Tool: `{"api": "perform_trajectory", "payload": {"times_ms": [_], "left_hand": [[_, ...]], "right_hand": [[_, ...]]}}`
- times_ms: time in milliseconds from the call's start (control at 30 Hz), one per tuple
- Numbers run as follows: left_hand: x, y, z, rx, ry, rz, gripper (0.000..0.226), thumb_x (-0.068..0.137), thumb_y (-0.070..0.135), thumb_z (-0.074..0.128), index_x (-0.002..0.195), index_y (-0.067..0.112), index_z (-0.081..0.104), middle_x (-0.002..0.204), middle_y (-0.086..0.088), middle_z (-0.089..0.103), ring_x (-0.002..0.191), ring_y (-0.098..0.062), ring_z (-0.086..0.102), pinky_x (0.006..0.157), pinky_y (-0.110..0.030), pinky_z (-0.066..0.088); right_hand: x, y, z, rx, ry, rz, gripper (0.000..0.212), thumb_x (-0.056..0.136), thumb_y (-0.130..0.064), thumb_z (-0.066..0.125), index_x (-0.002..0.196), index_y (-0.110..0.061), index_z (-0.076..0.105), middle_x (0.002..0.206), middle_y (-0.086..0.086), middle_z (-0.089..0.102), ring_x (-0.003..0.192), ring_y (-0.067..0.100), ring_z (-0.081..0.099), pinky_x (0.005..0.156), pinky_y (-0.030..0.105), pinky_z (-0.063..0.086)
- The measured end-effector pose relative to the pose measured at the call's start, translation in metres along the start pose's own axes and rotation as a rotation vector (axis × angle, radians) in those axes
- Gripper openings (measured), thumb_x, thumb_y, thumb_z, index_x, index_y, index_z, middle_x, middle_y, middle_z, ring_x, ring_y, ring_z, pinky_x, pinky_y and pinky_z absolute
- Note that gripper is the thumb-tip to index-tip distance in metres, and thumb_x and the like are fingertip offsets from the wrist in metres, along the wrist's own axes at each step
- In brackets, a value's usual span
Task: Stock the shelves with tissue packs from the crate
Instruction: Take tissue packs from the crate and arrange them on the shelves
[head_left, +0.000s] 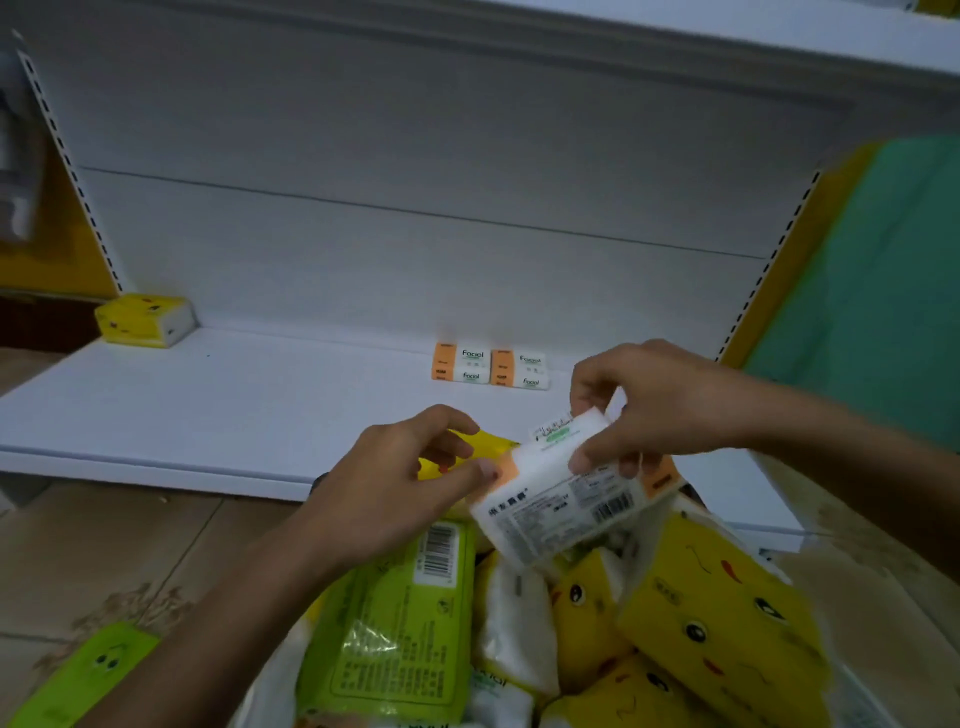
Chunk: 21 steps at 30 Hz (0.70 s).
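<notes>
Right hand (660, 410) and left hand (405, 478) each had a pinching grip on the white-and-orange tissue pack (561, 499), centre frame. It wanted setting square beside the matching Facial packs (491, 366) on the shelf (234, 405).

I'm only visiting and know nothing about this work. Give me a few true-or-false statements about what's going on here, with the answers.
1. Both the left hand and the right hand are on one white-and-orange tissue pack. True.
2. A yellow tissue pack sits at the left end of the shelf. True.
3. The Facial packs on the shelf form a single stack of four. False: they stand as two stacks of two, side by side.
4. The held pack already rests on the shelf. False: it is held up over the heap of packs in front of the shelf.
5. The lime-green pack in the heap shows a barcode. True.
</notes>
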<state>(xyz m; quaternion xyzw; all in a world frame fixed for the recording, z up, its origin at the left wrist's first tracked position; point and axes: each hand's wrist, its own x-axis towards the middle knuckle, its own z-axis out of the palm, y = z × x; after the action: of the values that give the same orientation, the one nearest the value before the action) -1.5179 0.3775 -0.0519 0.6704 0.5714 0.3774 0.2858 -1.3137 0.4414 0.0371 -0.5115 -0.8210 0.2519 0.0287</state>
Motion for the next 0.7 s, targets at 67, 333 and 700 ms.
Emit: {"api": "perform_trajectory", "payload": {"times_ms": [67, 333, 700], "left_hand": [[0.003, 0.007, -0.001, -0.025, 0.004, -0.02, 0.053, 0.055, 0.074, 0.047, 0.099, 0.047, 0.056, 0.093, 0.015, 0.066, 0.081, 0.007, 0.061, 0.069, -0.014, 0.048], [0.01, 0.017, 0.007, -0.047, 0.232, 0.082, 0.054, 0.062, 0.029, 0.084, 0.106, 0.04, 0.055, 0.109, 0.017, 0.06, 0.089, 0.005, 0.06, 0.075, -0.008, 0.048], [0.024, 0.014, 0.019, 0.076, 0.313, 0.234, 0.038, 0.068, 0.029, 0.071, 0.104, 0.026, 0.061, 0.112, 0.018, 0.054, 0.102, 0.005, 0.052, 0.082, -0.01, 0.047]], "right_hand": [[-0.017, -0.002, -0.008, 0.106, 0.149, -0.096, 0.029, 0.068, -0.02, 0.081, 0.083, -0.022, 0.057, 0.092, -0.008, 0.062, 0.052, 0.007, 0.065, 0.044, 0.013, 0.044], [-0.011, 0.033, 0.02, 0.452, 0.468, -0.336, 0.032, 0.071, -0.004, 0.076, 0.073, -0.026, 0.052, 0.115, -0.018, 0.051, 0.1, 0.006, 0.059, 0.069, 0.025, 0.057], [0.0, 0.058, 0.026, 0.462, 0.396, -0.246, 0.052, 0.075, -0.008, 0.074, 0.115, -0.038, 0.061, 0.107, -0.024, 0.062, 0.088, -0.007, 0.063, 0.068, 0.015, 0.055]]}}
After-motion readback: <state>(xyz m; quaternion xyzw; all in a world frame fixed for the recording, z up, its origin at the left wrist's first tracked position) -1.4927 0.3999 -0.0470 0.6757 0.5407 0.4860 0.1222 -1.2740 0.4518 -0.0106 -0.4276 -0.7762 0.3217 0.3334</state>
